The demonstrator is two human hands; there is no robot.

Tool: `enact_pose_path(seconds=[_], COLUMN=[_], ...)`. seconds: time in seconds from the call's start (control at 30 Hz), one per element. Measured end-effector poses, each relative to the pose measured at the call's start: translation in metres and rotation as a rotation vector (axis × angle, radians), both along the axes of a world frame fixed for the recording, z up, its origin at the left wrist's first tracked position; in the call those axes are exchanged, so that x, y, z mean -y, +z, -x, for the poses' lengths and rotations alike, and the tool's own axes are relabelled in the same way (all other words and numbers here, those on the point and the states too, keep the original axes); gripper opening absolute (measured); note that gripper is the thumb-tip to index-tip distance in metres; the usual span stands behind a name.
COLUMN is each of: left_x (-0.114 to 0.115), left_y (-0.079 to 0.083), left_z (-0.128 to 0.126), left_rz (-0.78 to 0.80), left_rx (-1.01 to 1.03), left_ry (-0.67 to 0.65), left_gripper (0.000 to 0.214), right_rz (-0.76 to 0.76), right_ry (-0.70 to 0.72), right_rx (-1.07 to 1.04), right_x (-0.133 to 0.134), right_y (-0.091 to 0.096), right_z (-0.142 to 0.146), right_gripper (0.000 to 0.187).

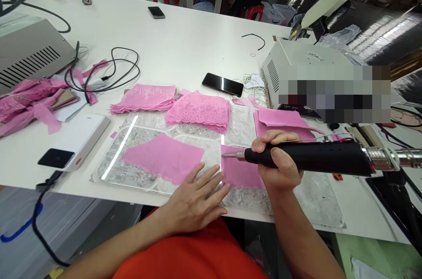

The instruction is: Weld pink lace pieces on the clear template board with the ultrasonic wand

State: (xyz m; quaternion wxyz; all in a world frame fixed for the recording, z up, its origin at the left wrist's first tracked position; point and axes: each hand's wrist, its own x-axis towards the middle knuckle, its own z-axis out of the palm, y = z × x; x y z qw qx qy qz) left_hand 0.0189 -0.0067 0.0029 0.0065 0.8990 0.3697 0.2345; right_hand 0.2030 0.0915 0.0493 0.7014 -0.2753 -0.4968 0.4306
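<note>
Supervisor: status at the bench?

Me: Right hand (280,160) is closed in a full grip round the black-handled, pen-shaped tool with a thin metal tip (313,158). The tip sits at the top-left corner of the small pink fabric piece with a lace hem (239,173). Left hand (194,202) is open and flat with fingers spread, gripping nothing. It presses on the clear acrylic plate (112,169), fingertips at that piece's left edge.

Supervisor: where's the piece exactly?

Me: Flat on the plate, right of the larger pink fabric panel (165,158), with a gap between them. Two stacks of pink lace trim (199,111) lie behind, on the white table (184,45).

Supervisor: which step?

Me: My read: start of a trimming or sealing pass down the left edge. I can't tell if the tip touches the cloth.

Supervisor: what does the next move need?

Me: A steady draw of the tip along the edge, with the cloth pinned flat. The fingers lie near the tip's line, so they need to be clear of it.
</note>
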Motion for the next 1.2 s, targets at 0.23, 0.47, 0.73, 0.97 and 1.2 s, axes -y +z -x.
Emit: enact_pose_path(seconds=[0.23, 0.47, 0.73, 0.97, 1.2], left_x=[0.0, -0.001, -0.002, 0.0, -0.007], left_y=[0.0, 0.002, 0.002, 0.001, 0.01], left_z=[0.001, 0.001, 0.002, 0.001, -0.005], left_rz=[-0.021, -0.025, -0.013, -0.016, -0.056], left_rx=[-0.002, 0.005, -0.002, 0.012, 0.06], left_ry=[-0.015, -0.032, -0.041, -0.027, 0.017], left_gripper=[0.04, 0.038, 0.041, 0.041, 0.033], right_rz=[0.014, 0.046, 0.076, 0.053, 0.015], right_ry=[0.0, 0.111, 0.156, 0.174, -0.134], right_rx=[-0.018, -0.004, 0.023, 0.018, -0.026], right_x=[0.003, 0.012, 0.015, 0.015, 0.001], right_y=[0.004, 0.004, 0.0, 0.0, 0.017], right_z=[-0.005, -0.014, -0.013, -0.011, -0.036], right_gripper=[0.009, 0.014, 0.015, 0.013, 0.01])
